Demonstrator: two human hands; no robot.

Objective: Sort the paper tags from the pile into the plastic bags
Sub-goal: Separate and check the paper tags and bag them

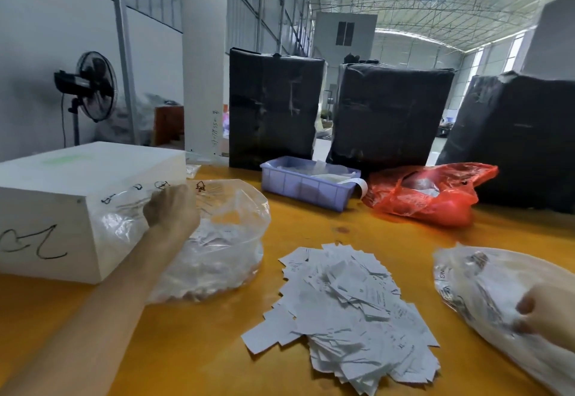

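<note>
Yellow worktop fills the foreground and carries everything named below, listed from largest to smallest. At the rear stand three black-wrapped bales; a white box with hand-drawn marks sits at the left. Left plastic bag, clear and already holding white slips, leans against that box; right plastic bag, also clear and part-filled, lies at the right edge. A red bag and a lilac bin lie beyond them. Between the two clear bags, in the centre, rests the pile of paper tags, a loose heap whose long axis runs from far-left to near-right, its near end pointing toward the right-hand bag. Left hand reaches across to the mouth of the left bag, knuckles toward the camera and fingers curled; whether this grip holds a tag or the bag's film cannot be told. Right hand, blurred at the frame edge, has its fingers curled onto the film of the right bag, apparently pinching it. Judged from this layout, both hands are at the bags and neither touches the pile; the right hand lies nearer the heap's near end, with the pile to its left, so the next pick probably falls to it.
</note>
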